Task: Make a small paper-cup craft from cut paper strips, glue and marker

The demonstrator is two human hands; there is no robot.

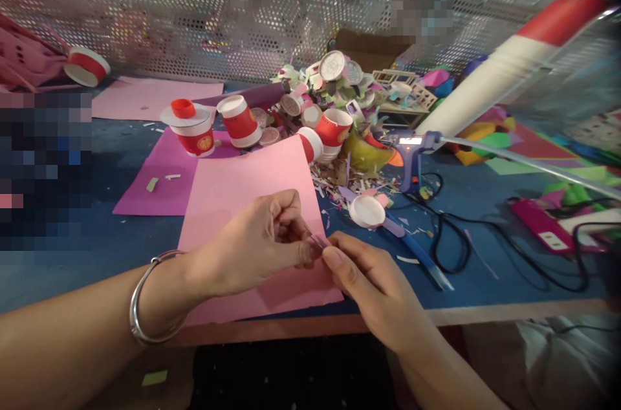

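1. Your left hand [257, 245] curls in, thumb and forefinger pressed together on a tiny pink scrap [319, 241]; a metal bangle [145, 306] sits on that wrist.
2. Your right hand [373, 284] meets it from the other side, thumb tip touching the same scrap, fingers folded under. Both hands pinch one piece between them.
3. The scrap sits right at your fingertips, just above the pink paper sheet [242, 190] that lies beneath both hands. It is too small to tell its shape.
4. Judging by its look, the scrap is thin paper: nearly weightless, limp, easy to crease or tear. Hold it by its edges with fingertip pads, lightly.
5. The sheet beneath is likely light and floppy too; it overhangs the table edge [485, 314] near your right wrist.
6. Just beyond your right hand lie a white lid [367, 211] and a blue strip [422, 258]; farther out stands a glue gun [412, 158] with black cable [451, 235].
7. Well beyond your left hand stand red paper cups [240, 120] and a purple sheet [160, 177].
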